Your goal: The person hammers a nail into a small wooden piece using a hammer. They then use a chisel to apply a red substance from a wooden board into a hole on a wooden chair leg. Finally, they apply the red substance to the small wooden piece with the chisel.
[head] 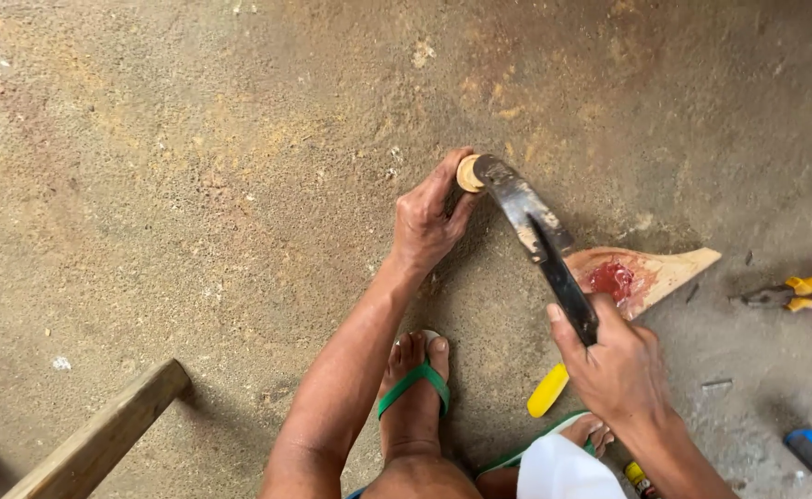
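Stained concrete floor (193, 185): left hand (429, 222) pinches peg (468, 173), right hand (614, 365) clasps blade (540, 236).

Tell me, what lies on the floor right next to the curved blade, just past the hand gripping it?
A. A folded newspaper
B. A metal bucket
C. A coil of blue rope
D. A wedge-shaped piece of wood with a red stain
D: a wedge-shaped piece of wood with a red stain lies on the concrete floor, beside the curved blade held in the right hand.
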